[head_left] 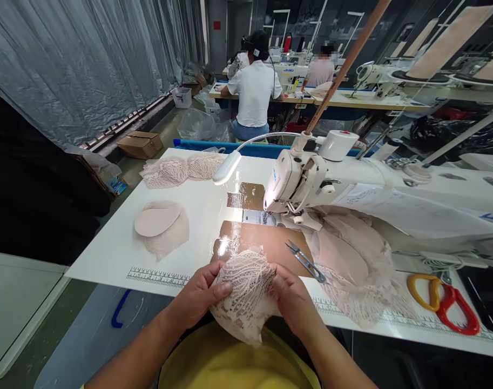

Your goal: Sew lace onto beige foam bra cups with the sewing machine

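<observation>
A pale pink lace bra cup (246,292) is held up in front of me at the table's front edge. My left hand (203,292) pinches its left side, thumb on top of the lace. On the opposite side my right hand (292,297) grips the edge, its fingertips partly hidden by the lace. Just beyond lie thread snips (306,261) on a brown plate (266,237), in front of the sewing machine (297,181) with its lit needle area. A cup piece with sheer fabric (161,224) rests flat to the left.
Finished-looking lace cups (183,172) lie at the table's far left. A heap of pink fabric pieces (351,254) sits right of the needle, near scissors with yellow and red handles (457,310). A lamp (227,167) arches over the table. A person in white (254,92) sits ahead.
</observation>
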Demonstrator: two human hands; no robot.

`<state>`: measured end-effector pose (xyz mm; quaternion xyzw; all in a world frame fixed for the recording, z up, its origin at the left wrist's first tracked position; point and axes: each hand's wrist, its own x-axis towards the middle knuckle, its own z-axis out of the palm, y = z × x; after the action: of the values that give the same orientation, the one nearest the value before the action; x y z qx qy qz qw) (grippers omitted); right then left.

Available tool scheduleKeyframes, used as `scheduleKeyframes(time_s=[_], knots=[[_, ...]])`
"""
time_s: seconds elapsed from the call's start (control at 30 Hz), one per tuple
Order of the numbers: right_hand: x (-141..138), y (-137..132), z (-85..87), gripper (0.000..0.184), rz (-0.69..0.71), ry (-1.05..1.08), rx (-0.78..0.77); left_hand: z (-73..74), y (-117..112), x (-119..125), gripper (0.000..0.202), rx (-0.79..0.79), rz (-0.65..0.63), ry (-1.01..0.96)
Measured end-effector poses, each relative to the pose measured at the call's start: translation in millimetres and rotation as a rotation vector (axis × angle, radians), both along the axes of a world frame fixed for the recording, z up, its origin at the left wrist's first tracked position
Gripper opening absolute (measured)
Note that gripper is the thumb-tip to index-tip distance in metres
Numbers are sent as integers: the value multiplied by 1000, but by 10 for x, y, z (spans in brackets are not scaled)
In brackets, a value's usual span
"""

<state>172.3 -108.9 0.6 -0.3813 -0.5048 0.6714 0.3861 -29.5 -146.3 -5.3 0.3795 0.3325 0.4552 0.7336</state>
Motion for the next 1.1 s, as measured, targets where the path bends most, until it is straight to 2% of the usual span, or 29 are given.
scheduleKeyframes(time_s=[0.07, 0.13, 0.27, 0.33, 0.43, 0.5, 0.73, 0.9, 1.1], knots=[[13, -1, 29, 27, 18, -47, 68, 1, 1, -17, 38, 43, -24, 101], [20, -4, 59, 22, 13, -108, 126, 32, 19, -62, 49, 141, -14, 281], [0, -32, 112, 23, 90, -214, 189, 204, 105, -147, 77, 387, 47, 624], [-18, -50, 129, 19, 132, -271, 222, 296, 150, -144, 67, 414, -23, 698], [-27, -56, 137, 19, 111, -326, 291, 362, 195, -92, 31, 335, -148, 675], [-24, -40, 140, 20, 70, -320, 351, 362, 210, -54, 21, 303, -189, 614], [-45, 39, 226, 22, -35, -373, 467, 332, 256, -27, 23, 292, -166, 541], [-74, 85, 300, 20, -51, -368, 477, 355, 329, -33, 33, 198, -199, 457], [-72, 134, 321, 17, -53, -367, 483, 450, 424, 13, 23, 205, -192, 478]])
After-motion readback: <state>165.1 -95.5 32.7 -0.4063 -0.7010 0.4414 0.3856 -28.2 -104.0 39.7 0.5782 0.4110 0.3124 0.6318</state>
